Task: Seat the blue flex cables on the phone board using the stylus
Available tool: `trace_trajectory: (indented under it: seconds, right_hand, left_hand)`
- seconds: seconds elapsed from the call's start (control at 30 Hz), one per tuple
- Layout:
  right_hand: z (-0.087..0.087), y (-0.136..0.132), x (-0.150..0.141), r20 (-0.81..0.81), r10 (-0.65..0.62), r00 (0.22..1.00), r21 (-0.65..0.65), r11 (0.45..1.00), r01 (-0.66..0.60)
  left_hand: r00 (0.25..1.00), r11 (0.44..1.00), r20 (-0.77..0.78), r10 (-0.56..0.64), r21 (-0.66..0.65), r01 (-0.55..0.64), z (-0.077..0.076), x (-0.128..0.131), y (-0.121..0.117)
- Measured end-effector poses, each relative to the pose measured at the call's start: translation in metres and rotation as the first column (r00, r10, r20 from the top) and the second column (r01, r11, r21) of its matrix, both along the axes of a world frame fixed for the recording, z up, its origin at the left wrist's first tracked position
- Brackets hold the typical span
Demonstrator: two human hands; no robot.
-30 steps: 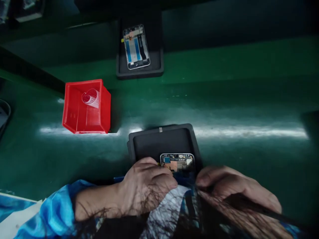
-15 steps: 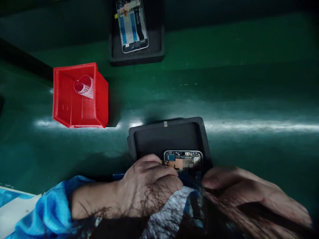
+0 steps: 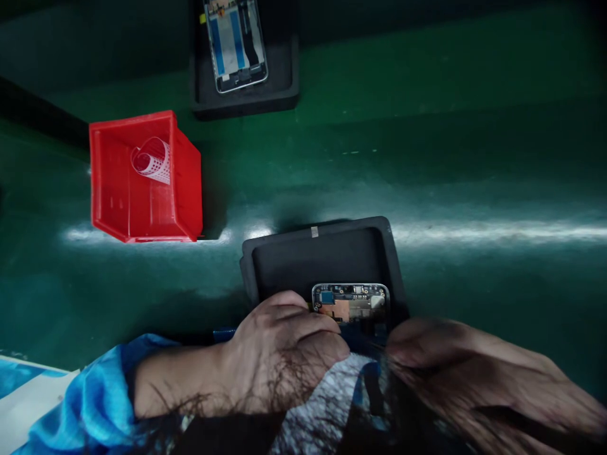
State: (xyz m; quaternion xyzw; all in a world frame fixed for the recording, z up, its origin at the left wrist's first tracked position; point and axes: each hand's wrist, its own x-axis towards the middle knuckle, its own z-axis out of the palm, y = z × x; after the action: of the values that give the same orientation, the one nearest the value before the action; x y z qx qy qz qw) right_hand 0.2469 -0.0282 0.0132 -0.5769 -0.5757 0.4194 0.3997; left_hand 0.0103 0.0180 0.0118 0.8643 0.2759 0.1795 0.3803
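Note:
An opened phone [image 3: 351, 303] lies over the black tray [image 3: 327, 253], its circuit board and copper-coloured patch showing at the far end. My left hand [image 3: 289, 354] is closed over the phone's left side, fingers curled onto it. At the phone's right edge is my right hand [image 3: 455, 360], thumb and fingers pressed together; whatever they pinch is hidden. Strands of dark hair hang across the lower view and cover the near part of the phone and some of both hands.
Left of the tray stands a red bin [image 3: 190, 183] with a rolled white perforated sheet [image 3: 159, 165] inside. Farther back, a second black tray [image 3: 279, 88] bears another opened phone [image 3: 237, 50]. Everything rests on a green tabletop [image 3: 474, 151].
The bin and far tray sit slightly farther left and higher in view. My right hand has shifted a little to the right; my left hand stays on the phone.

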Motion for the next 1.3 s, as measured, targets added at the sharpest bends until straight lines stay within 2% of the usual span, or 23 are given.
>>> trace_trajectory:
  seconds: [0.17,0.27,0.4,0.5,0.6,0.67,0.77,0.83,0.9,1.03,1.3]
  right_hand:
    - [-0.007,-0.005,0.001,-0.045,-0.055,0.997,0.011,0.998,0.056]
    - [-0.007,-0.006,-0.005,-0.059,-0.033,0.998,0.024,0.999,0.035]
    - [-0.004,0.006,-0.005,-0.100,0.151,0.983,0.078,0.987,-0.144]
    - [-0.004,0.016,-0.003,-0.128,0.314,0.941,0.147,0.944,-0.295]
    - [-0.005,0.021,-0.001,-0.167,0.370,0.914,0.195,0.921,-0.337]
    - [-0.005,0.020,0.000,-0.210,0.303,0.929,0.163,0.948,-0.273]
    - [-0.006,0.016,0.000,-0.251,0.055,0.966,0.002,0.998,-0.057]
    - [-0.008,0.012,0.001,-0.268,-0.112,0.957,-0.101,0.991,0.088]
    - [-0.010,0.010,0.001,-0.275,-0.206,0.939,-0.163,0.973,0.165]
    - [-0.011,0.010,-0.001,-0.241,-0.243,0.940,-0.151,0.966,0.211]
    - [-0.005,0.012,-0.001,-0.161,-0.178,0.971,-0.067,0.983,0.169]
  left_hand:
    - [0.999,0.997,0.023,0.029,-0.065,-0.028,-0.002,-0.001,0.001]
    - [0.998,0.994,0.046,0.039,-0.099,-0.034,-0.002,-0.001,0.003]
    - [0.999,0.987,0.012,0.052,-0.151,-0.050,0.000,0.001,0.004]
    - [0.998,0.978,-0.028,0.063,-0.198,-0.067,0.000,0.001,0.003]
    - [0.997,0.975,-0.041,0.069,-0.207,-0.076,0.001,0.001,0.003]
    - [0.997,0.974,-0.040,0.065,-0.214,-0.072,0.001,0.000,0.003]
    - [0.998,0.977,-0.021,0.064,-0.205,-0.067,0.000,0.000,0.004]
    - [0.998,0.980,-0.004,0.070,-0.185,-0.069,0.001,0.000,0.004]
    - [0.997,0.983,-0.003,0.076,-0.170,-0.075,0.001,0.001,0.005]
    - [0.997,0.982,-0.001,0.083,-0.170,-0.082,0.003,0.002,0.007]
    - [0.996,0.975,0.010,0.087,-0.206,-0.083,0.004,0.003,0.008]
